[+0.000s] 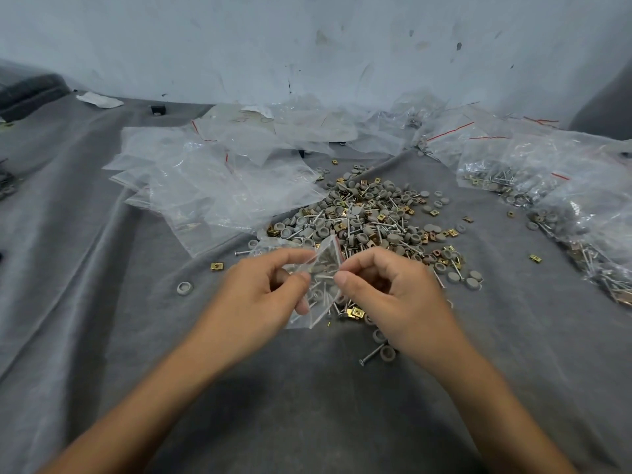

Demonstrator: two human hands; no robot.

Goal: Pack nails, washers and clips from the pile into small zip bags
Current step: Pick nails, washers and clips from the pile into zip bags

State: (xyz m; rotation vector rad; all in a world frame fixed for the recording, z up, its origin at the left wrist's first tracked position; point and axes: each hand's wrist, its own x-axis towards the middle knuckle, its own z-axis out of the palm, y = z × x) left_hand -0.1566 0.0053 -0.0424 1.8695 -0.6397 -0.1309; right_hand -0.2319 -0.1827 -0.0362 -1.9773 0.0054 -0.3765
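Observation:
A small clear zip bag (323, 278) with a red strip at its mouth hangs between my two hands, with nails and grey washers visible inside it. My left hand (263, 295) pinches its left side between thumb and fingers. My right hand (390, 295) pinches its right edge near the red strip. Just beyond the bag lies the pile (369, 213) of grey washers, silver nails and brass clips on the grey cloth (102, 302). A few more pieces (355, 313) lie under my right hand.
Empty clear zip bags (212, 179) are heaped at the left and back. Filled bags (561, 186) lie along the right side. Stray pieces sit on the cloth: a washer (184, 288), a brass clip (216, 266), a nail (371, 355). A pale wall rises behind.

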